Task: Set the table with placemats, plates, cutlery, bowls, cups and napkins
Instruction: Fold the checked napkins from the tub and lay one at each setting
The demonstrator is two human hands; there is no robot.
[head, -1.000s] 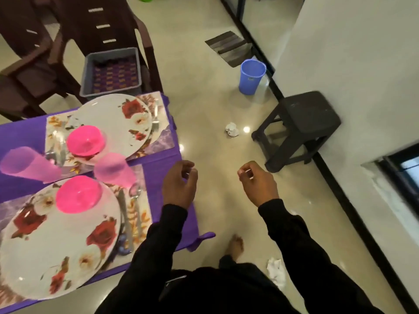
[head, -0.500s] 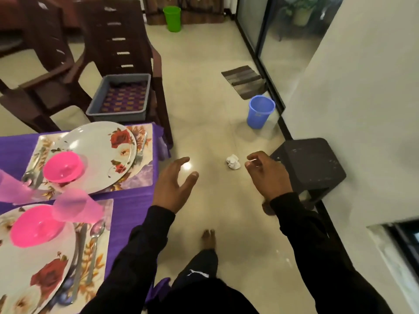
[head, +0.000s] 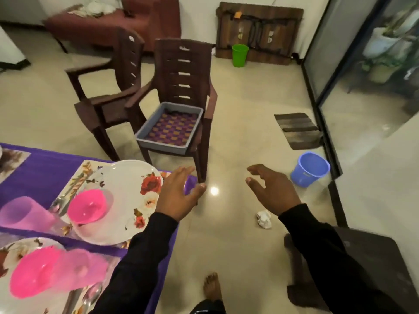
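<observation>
The purple-clothed table (head: 38, 171) fills the lower left. A floral plate (head: 127, 177) lies on a patterned placemat (head: 84, 168) with a pink bowl (head: 87, 206) on it, and a pale purple cup (head: 21, 215) stands to its left. A second plate (head: 13, 250) nearer me carries another pink bowl (head: 34, 273), with a pink cup (head: 84, 266) beside it. My left hand (head: 179, 196) hovers over the table's right edge, fingers spread, holding nothing. My right hand (head: 272, 189) hangs over the floor, fingers loosely spread and empty.
A brown chair (head: 181, 82) ahead holds a grey tray (head: 197, 114) lined with a checkered cloth. A second chair (head: 108, 96) stands to its left. On the floor are a blue bucket (head: 310, 168), a green bucket (head: 239, 55), crumpled paper (head: 264, 219) and a dark stool (head: 374, 264).
Both hands uncurled from loose fists into spread fingers and lifted forward. The view swung upward, bringing the chair with the grey tray toward the centre.
</observation>
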